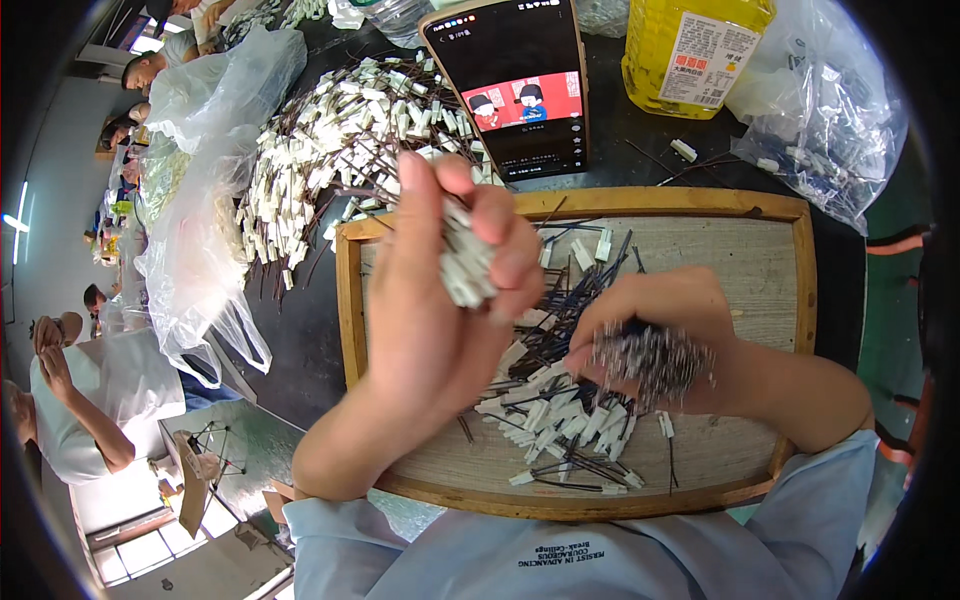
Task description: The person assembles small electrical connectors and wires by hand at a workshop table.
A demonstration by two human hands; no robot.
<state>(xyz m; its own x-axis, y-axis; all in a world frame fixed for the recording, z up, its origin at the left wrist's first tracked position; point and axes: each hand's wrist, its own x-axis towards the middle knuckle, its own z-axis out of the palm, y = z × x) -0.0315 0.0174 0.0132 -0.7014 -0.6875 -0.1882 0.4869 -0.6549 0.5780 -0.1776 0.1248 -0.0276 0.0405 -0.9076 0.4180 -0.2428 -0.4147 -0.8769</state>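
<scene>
My left hand (415,290) is raised over the left part of a wood-framed tray (745,245), its fingers curled around a bunch of white connectors (466,262). Dark wire ends stick out past the fingertips. Lower and to the right, my right hand (665,300) is closed on a dark bundle of wires (655,360) with many small silvery tips; motion blurs it. Below and between the hands lies a loose pile of white connectors with dark wires (570,420) in the tray. One single wired connector (667,425) rests apart, under the right hand.
A large heap of wired connectors (350,130) lies beyond the tray at left, beside a clear plastic bag (200,200). A phone (520,90) stands upright behind the tray. A yellow liquid bottle (690,55) and another clear bag (830,130) are at far right. Other people sit at left.
</scene>
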